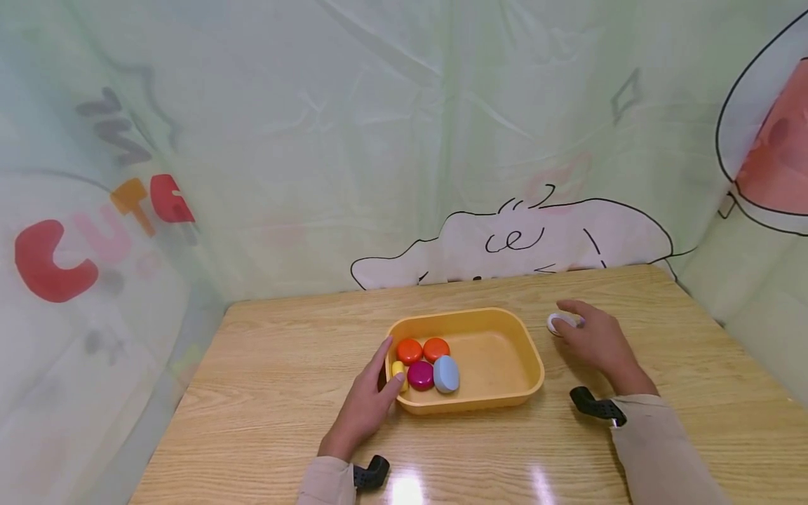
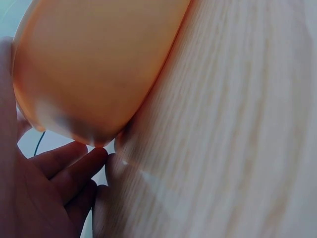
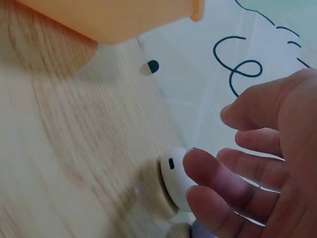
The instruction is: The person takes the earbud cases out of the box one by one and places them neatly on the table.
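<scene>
Head view: we have five pieces (image 1: 421,376) inside the yellow tray (image 1: 489,365) our left hand (image 1: 366,402) grips; a white piece (image 3: 174,181) and a purple piece (image 3: 199,231) still lie outside, by our unclenched right hand (image 1: 597,342).

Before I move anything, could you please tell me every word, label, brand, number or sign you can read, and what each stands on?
"CUT": coloured letters on the left side of the printed curtain.
Red letter after the T: distorted by a fold, not surely readable.
Grey zigzag mark above them: too blurred to read.
Dark mark on the white piece: too small to read.
Yellow tray and the pieces in it: no writing visible.
</scene>
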The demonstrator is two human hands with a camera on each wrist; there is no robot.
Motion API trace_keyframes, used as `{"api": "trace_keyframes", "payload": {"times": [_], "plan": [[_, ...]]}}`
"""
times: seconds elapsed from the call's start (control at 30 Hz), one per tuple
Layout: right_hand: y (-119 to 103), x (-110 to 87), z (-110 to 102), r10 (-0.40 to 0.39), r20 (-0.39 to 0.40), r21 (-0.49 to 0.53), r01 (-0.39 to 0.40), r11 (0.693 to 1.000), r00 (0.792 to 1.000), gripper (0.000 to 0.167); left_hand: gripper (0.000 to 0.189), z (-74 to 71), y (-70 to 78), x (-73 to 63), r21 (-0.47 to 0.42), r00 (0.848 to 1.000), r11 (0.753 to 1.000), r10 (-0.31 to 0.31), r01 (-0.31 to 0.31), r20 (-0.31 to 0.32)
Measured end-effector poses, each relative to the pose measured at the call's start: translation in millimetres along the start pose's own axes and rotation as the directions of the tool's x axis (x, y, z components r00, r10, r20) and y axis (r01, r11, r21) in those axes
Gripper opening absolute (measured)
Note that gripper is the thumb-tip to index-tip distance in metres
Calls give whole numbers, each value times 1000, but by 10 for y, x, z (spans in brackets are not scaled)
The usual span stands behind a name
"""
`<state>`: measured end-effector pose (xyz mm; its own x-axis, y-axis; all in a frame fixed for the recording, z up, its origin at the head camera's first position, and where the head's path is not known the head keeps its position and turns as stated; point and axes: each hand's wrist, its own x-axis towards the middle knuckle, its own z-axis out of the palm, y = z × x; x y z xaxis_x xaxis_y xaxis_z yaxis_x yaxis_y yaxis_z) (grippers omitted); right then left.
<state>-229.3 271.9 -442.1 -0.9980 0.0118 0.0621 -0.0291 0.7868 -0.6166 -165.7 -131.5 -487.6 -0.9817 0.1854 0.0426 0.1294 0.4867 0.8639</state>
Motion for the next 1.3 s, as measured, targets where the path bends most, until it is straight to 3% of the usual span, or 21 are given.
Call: {"api": "trace_keyframes", "payload": {"times": [0.23, 0.5, 0.67, 0.97, 1.17, 1.3], "plan": [[-137, -41, 51, 45, -20, 84, -43, 996, 999, 56, 65, -5, -4, -1, -1, 1000, 1000, -3, 3, 4], [-328, -75, 32, -49, -54, 89, 54, 995, 997, 48, 65, -17, -9, 12, 4, 1000, 1000, 1, -1, -1], [-424, -110, 63, -93, -36, 163, 98, 982, 995, 48, 65, -17, -13, 5, 2, 1000, 1000, 15, -15, 2], [-586, -123, 108, -107, -33, 174, 111, 978, 994, 44, 65, 3, -5, 2, -1, 1000, 1000, 24, -24, 4], [-738, -119, 102, -164, 20, 345, 147, 927, 986, 37, 65, 7, 5, 4, 3, 1000, 1000, 3, -3, 2], [-864, -99, 136, -206, 68, 381, 165, 910, 976, 35, 65, 3, 1, -3, 5, 1000, 1000, 5, -5, 1]]}}
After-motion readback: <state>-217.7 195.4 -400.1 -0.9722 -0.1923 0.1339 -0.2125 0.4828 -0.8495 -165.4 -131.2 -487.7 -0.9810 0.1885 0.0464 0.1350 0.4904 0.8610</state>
